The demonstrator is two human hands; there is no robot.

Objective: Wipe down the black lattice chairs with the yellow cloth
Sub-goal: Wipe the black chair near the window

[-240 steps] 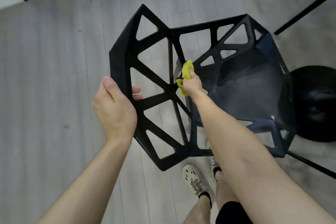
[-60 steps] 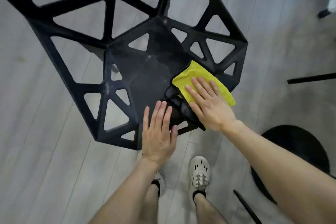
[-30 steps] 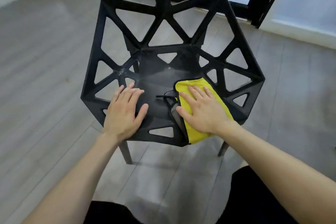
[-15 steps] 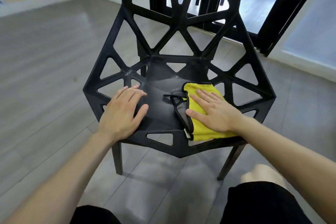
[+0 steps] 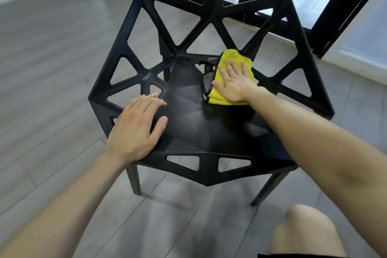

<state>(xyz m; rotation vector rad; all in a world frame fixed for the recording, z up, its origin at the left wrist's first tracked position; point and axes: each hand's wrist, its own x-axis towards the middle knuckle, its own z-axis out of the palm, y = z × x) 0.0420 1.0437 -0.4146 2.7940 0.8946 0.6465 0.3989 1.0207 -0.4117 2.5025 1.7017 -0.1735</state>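
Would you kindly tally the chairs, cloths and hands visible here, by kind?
Black lattice chair: 1
Yellow cloth: 1
Hands: 2 (left hand, right hand)
Total: 4

An indoor room, a home or a dining space, is indicated by a grey plank floor, black-framed glass doors and a black lattice chair.

**Bare arms, black shorts**

My left forearm and right forearm are bare right to the picture's edge, and my left hand and right hand are uncovered too. Low on the right, my bare knee meets a thin edge of black shorts.
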